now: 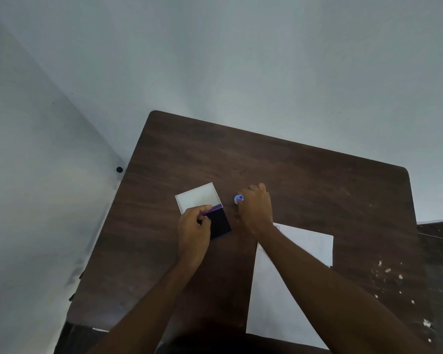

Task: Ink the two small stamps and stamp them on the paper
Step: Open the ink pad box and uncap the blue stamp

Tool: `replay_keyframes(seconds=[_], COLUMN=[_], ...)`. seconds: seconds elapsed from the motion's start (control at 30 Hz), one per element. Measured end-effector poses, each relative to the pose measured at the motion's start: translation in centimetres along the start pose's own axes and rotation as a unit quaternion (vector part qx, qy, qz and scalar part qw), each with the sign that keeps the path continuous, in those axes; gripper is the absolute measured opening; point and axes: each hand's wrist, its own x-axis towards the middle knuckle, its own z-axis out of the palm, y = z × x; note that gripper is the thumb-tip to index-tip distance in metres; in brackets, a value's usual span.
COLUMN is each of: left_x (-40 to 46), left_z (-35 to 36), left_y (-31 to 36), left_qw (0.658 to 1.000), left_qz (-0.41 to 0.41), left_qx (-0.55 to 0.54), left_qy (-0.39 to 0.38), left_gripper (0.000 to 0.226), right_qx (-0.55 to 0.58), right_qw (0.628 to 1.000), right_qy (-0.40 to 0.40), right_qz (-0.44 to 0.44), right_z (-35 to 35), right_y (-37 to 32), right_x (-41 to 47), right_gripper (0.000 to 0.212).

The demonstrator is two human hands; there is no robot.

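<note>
Pale grey walls meet in a corner behind a dark wood tabletop (304, 175). My left hand (193, 233) rests on the near-left edge of an open ink pad (219, 222), its fingers (204, 209) curled and pinching the case as if to steady it. The case is a shallow hinged box: the near half holds the dark, inky pad, and the white lid (198, 200) lies flat beyond it, with nothing in it.

Just right of the pad, my right hand (255, 210) curls down onto the tabletop beside a small pale-blue stamp (239, 199), which peeks out at its far-left side. I cannot tell whether these fingers grip it or merely touch it. I judge the stamp light, hard and easily tipped, best pinched by its upper knob. A second stamp is not visible.

White paper (307, 241) lies near my right wrist, thin and likely to slide; a faint purple mark (277, 228) shows at its far corner.
</note>
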Motion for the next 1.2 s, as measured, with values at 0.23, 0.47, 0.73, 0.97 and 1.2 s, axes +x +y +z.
replay_keyframes(seconds=[0.23,0.47,0.73,0.97,1.2], left_x=[0.8,0.7,-0.1,-1.0,-1.6], left_z=[0.3,1.2,1.3,1.2,1.0], left_y=[-0.1,0.9,0.7,1.1,0.8], left_qw=[0.998,0.986,0.986,0.988,0.991], left_qz=[-0.024,-0.069,-0.062,-0.033,-0.032], left_qx=[-0.029,-0.116,-0.122,-0.114,-0.073], left_qy=[-0.042,-0.103,-0.095,-0.101,-0.108], left_gripper=[0.027,0.020,0.029,0.028,0.030], right_qx=[0.295,0.452,0.540,0.579,0.560], right_qw=[0.948,0.870,0.809,0.774,0.787], right_qy=[0.030,-0.084,-0.157,-0.159,-0.163], right_qz=[0.118,0.176,0.175,0.202,0.201], right_z=[-1.4,-2.3,-2.3,-1.9,-1.1], right_y=[-0.5,-0.3,0.7,0.3,1.2], right_x=[-1.7,-4.0,-4.9,-5.3,-6.2], right_gripper=[0.015,0.026,0.026,0.025,0.025])
